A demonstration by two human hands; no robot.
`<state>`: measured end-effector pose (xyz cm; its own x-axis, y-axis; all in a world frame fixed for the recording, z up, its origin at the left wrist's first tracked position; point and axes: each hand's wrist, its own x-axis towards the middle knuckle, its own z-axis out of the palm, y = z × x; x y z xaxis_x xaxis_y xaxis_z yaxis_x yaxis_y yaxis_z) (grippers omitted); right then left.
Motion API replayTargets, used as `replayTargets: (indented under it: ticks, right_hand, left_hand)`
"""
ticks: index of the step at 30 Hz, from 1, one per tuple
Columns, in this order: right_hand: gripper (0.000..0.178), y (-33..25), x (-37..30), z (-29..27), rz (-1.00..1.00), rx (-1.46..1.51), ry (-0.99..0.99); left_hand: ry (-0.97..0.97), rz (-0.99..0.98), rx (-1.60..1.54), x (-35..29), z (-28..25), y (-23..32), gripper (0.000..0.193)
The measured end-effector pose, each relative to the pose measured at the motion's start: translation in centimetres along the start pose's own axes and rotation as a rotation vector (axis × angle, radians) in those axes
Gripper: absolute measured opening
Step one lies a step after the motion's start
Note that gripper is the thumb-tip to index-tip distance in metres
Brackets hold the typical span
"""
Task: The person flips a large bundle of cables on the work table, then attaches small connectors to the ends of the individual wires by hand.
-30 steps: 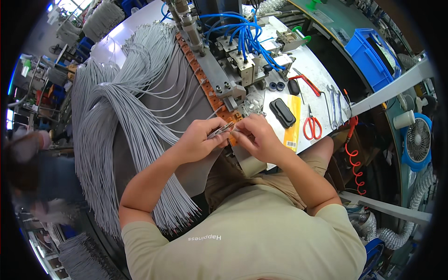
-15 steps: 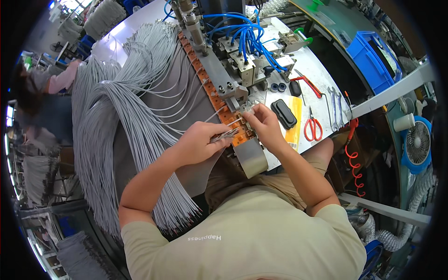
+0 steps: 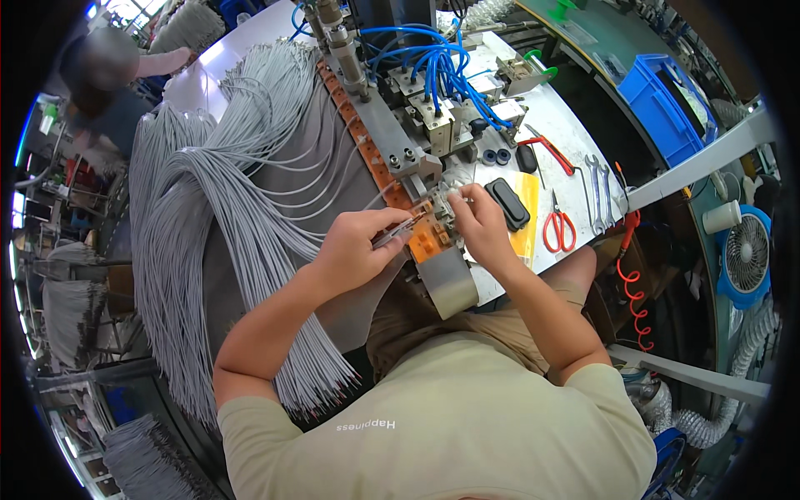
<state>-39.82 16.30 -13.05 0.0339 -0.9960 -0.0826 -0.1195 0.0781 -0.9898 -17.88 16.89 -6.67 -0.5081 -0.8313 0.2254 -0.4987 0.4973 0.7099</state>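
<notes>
My left hand (image 3: 354,252) is closed around several thin grey cables (image 3: 395,235), whose ends point toward the orange fixture strip (image 3: 430,240). Just across the strip, my right hand (image 3: 485,227) has its thumb and fingers pinched together beside small pale, shiny pieces (image 3: 452,185); whatever is between the fingertips is too small to make out. Single grey cables run from the strip's slots to a large cable bundle (image 3: 250,208) draped over the left side of the table. A metal block (image 3: 448,282) ends the strip nearest me.
Beyond the strip stands a pneumatic machine (image 3: 433,117) with blue hoses (image 3: 446,62). At right lie a black oblong case (image 3: 507,204), red-handled scissors (image 3: 559,229), wrenches (image 3: 597,192) and a red-handled tool (image 3: 554,154). A blue bin (image 3: 662,108) and fan (image 3: 744,254) stand farther right. Another person (image 3: 104,75) is at far left.
My right hand has drawn slightly right, away from the strip. My left hand, with the cables, has shifted a little left. The other person has moved farther back.
</notes>
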Motion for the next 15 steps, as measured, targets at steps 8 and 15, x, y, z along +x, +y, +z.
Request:
replayTargets:
  ticks: [8,15]
  right_hand:
    - [0.014,-1.9,-3.6,1.2,-0.807,-0.476,0.092]
    - [0.012,-1.8,-4.1,1.4,-0.476,-0.265,-0.046]
  left_hand:
    - [-0.132,-0.311,-0.482,0.3,-0.2,0.2,0.016]
    - [-0.070,-0.137,-0.091,0.0,-0.1,0.2,0.019]
